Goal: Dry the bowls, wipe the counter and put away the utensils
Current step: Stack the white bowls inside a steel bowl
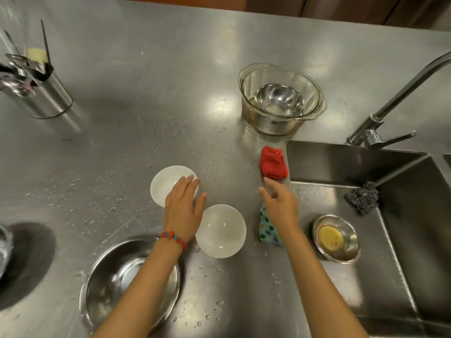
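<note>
Two white bowls sit on the wet steel counter [146, 118]: one [163, 185] partly under my left hand [183, 208], the other [223, 232] just right of that wrist. My left hand hovers open over them, fingers spread. My right hand [280, 203] is open, its fingertips near a crumpled red cloth [272, 163] at the sink's edge. A spotted blue-green cloth [266, 228] lies under my right wrist. A large steel bowl [109, 284] sits below my left forearm. A glass bowl [314, 101] holds a small steel bowl [279, 100]. A steel utensil holder [48, 96] stands far left.
The sink [402, 215] opens on the right with a faucet [390, 106] behind it. A steel scourer [363, 197] and a small steel dish [338, 239] with a yellow soap lie on the sink's ledge. Water drops dot the counter.
</note>
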